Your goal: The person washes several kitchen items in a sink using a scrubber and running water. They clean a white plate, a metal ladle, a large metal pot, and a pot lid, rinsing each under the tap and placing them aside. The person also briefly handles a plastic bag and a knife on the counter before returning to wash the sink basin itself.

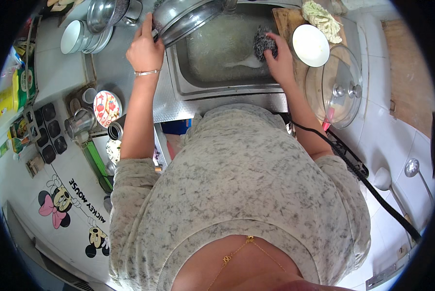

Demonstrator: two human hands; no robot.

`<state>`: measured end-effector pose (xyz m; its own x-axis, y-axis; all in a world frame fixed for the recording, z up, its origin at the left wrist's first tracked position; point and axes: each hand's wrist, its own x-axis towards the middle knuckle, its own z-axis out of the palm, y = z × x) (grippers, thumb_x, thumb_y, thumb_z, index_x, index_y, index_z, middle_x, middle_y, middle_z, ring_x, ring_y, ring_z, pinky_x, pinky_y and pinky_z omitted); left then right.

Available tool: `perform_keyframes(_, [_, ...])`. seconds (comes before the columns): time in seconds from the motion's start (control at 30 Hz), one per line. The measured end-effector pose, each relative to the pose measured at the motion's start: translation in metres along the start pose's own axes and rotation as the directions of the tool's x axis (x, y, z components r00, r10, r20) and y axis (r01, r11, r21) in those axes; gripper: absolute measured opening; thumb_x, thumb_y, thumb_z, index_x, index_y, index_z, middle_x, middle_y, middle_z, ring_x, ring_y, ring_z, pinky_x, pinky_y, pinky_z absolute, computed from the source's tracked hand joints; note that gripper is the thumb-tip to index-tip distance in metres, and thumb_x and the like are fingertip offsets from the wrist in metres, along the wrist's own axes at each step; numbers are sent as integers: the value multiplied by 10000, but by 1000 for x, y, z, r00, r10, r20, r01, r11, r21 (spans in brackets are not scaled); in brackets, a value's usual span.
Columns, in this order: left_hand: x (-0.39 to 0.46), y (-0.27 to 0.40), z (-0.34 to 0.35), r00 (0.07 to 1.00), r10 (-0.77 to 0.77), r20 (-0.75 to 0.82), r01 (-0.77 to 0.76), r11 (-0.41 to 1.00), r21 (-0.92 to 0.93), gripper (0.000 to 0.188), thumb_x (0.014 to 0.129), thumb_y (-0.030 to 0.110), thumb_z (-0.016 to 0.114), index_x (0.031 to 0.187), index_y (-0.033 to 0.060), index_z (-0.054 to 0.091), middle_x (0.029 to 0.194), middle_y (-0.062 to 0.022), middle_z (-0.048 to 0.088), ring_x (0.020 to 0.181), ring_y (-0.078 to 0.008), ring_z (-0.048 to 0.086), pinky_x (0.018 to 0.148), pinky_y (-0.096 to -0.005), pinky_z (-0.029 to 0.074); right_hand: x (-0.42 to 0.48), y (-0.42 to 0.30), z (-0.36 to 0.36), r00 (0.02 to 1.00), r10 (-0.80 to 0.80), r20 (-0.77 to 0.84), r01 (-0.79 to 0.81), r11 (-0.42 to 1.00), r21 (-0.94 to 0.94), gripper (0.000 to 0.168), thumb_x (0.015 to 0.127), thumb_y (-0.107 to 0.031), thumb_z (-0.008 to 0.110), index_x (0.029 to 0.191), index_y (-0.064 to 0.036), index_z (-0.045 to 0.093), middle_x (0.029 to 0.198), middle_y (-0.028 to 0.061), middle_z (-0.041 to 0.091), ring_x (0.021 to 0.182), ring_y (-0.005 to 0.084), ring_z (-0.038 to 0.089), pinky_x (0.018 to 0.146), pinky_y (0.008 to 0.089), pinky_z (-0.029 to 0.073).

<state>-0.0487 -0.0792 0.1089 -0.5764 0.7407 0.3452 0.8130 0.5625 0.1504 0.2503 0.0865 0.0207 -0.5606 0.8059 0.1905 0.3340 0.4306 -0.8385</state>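
Note:
My left hand (146, 46), with a bracelet at its wrist, grips the near-left edge of a large metal pan (192, 20), which is raised over the left back part of the sink and cut off by the top of the view. A dark mesh scouring pad (264, 43) is pinched between the thumb and fingers of my right hand (278, 58), above the right side of the steel sink (175, 78). Cloudy, foamy water stands in the sink. Whether the pan touches the sink's rim is hard to tell.
Right of the sink, a white bowl (310, 45) and cabbage (321, 20) lie on a wooden cutting board (286, 20), near glass lids (344, 72). On the left stand stacked bowls (72, 38) and a metal pot (103, 16). A black cable (377, 202) passes by my right arm.

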Motion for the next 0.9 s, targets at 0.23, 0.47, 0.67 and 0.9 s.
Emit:
perform_keyframes(0.23, [-55,-57,60,949,-294,114,316,875,-368,443,733,119,705,1172,100,648,883,-140,708,758,-283,689,671,-407,537,125,24,-18,983,132,126,-111,980,-165,503,830,-166,571,1329,-142,514,1183,174,601,1100,352,575,952,404,455])
perform_keyframes(0.47, [-86,-7,64,451,-328,830,841,-154,-518,102,796,26,643,868,21,570,626,-12,549,465,-80,457,484,-262,455,243,79,-16,945,237,227,-60,806,-589,507,860,-360,514,1252,-45,579,1155,278,618,1087,417,591,948,439,466])
perform_keyframes(0.67, [-93,5,70,394,-334,857,859,-198,-472,172,786,45,641,930,23,549,662,-9,547,507,-107,485,524,-298,499,250,101,-23,866,316,387,78,680,-729,417,879,-337,483,1080,-24,672,1094,268,641,1042,407,614,915,463,475])
perform_keyframes(0.9, [-100,8,81,317,-237,918,906,-209,-367,355,755,37,618,1105,25,557,859,-85,644,661,-202,652,587,-344,572,117,-47,-6,960,111,257,-78,988,-133,443,865,-238,547,1265,-49,544,1137,199,630,1040,370,608,904,443,472])
